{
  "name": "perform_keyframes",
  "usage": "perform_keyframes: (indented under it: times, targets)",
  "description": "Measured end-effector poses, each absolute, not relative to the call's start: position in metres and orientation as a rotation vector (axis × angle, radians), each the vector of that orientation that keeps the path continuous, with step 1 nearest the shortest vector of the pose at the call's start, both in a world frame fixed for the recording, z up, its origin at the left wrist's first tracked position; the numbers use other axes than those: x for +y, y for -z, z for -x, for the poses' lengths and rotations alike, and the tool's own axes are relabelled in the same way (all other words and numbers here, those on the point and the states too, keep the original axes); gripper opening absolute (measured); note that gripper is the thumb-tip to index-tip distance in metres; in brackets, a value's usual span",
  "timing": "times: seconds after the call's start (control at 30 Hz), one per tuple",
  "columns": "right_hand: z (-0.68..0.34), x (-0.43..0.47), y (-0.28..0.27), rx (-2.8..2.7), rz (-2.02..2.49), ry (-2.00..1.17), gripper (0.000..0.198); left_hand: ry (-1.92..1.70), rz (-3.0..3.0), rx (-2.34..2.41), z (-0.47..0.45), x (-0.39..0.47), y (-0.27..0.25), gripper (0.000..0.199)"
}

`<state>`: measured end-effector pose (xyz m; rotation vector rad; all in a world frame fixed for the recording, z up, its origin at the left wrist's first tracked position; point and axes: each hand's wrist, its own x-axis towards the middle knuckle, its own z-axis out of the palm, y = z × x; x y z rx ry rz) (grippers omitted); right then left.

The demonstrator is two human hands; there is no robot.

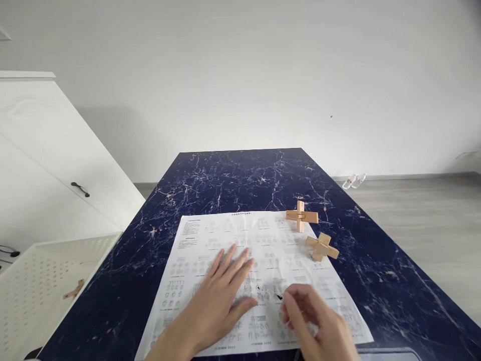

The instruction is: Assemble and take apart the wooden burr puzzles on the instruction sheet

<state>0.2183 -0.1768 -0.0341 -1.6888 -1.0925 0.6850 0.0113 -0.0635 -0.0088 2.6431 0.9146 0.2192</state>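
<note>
Printed sheet (259, 260) under left fingers (235, 264), spread flat; right fingers (300, 289) curled above, grasp unclear.

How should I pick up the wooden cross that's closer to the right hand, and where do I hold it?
Probably pinch the right-pointing arm of the nearer wooden cross, with the right hand coming from the near side: that arm juts past the sheet, away from the other cross.
</note>
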Motion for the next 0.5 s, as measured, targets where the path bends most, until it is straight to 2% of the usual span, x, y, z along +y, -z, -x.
perform_keyframes:
  times: [0.1,0.23,0.4,0.5]
  targets:
    - [-0.269,-0.158,0.007,-1.211,1.803,-0.359,0.037,-0.213,-2.632,0.934,0.007,-0.066,0.006,0.073]
    - [-0.348,-0.107,-0.014,-1.377,1.976,0.042,0.039,-0.379,-2.644,1.059,0.038,-0.068,0.012,0.069]
    - [-0.384,-0.045,-0.005,-1.69,2.117,-0.171,0.032,-0.419,-2.579,1.119,0.039,-0.054,0.01,0.051]
    - [-0.373,-0.032,-0.004,-1.778,2.143,-0.169,0.035,-0.411,-2.493,1.081,0.022,-0.036,0.002,0.045]
